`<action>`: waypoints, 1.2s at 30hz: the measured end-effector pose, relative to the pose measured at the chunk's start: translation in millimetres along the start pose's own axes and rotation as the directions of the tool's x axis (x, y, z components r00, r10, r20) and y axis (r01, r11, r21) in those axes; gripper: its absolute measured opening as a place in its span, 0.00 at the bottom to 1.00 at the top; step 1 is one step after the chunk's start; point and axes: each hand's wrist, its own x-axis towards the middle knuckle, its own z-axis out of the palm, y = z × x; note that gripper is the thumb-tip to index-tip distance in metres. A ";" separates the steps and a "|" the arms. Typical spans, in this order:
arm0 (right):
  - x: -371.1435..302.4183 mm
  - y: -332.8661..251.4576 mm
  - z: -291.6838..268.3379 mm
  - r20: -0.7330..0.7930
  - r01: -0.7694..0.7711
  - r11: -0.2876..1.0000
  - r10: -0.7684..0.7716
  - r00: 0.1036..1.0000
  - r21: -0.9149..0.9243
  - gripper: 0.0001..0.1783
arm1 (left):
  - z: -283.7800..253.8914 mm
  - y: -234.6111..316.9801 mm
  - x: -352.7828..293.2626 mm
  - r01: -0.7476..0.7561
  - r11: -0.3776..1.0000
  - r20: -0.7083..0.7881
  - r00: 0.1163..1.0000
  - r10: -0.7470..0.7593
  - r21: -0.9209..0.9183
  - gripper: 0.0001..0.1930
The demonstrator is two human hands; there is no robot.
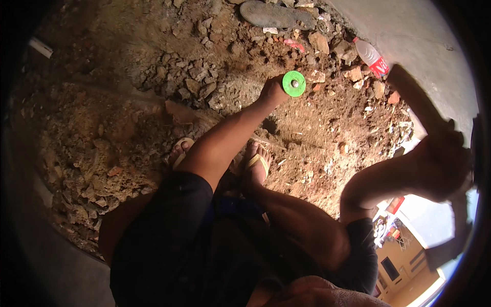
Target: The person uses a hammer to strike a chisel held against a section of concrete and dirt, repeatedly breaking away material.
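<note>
My left hand (273, 92) is closed around a chisel, seen end-on from above. Its round green hand guard (289, 90) and metal striking end face up, and the guard hides some of the fingers. The chisel's lower part and tip cannot be seen. At the right, my raised right hand (444, 166) is in shadow, its fingers wrapped round the handle of a hammer (417, 97). One end of the handle points up and left; the dark, blocky head (450, 250) hangs below the fist near the picture's rim.
Broken soil and rubble (197, 82) surround my sandalled feet (255, 163). A plastic bottle (369, 55) with a red label lies by the smooth grey concrete (414, 30). An old shoe sole (276, 15) lies at the far edge. Brick pieces (318, 43) are scattered nearby.
</note>
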 end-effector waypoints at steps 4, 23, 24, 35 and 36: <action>-156.1 128.5 12.3 0.093 -0.241 0.680 0.415 0.905 -0.692 0.09 | -0.8 17.3 9.8 0.121 0.990 0.146 0.983 -0.109 -0.077 0.18; -146.4 135.3 17.6 0.028 -0.569 0.791 0.589 0.808 -0.226 0.17 | 0.6 10.5 11.4 0.155 0.987 0.175 0.972 -0.159 0.034 0.16; -128.7 125.2 17.7 0.024 -0.513 0.829 0.530 0.847 -0.223 0.16 | -9.6 0.4 15.0 0.158 0.984 0.209 0.963 -0.171 0.080 0.16; -153.4 103.6 -48.9 0.101 0.019 0.406 0.181 0.978 -0.914 0.10 | 0.9 -11.1 8.3 0.142 0.990 0.176 0.975 -0.137 -0.020 0.15; -195.6 124.0 -61.7 -0.085 -0.204 0.131 0.602 0.794 -0.970 0.09 | 2.7 2.4 14.7 0.153 0.986 0.244 0.956 -0.163 0.060 0.17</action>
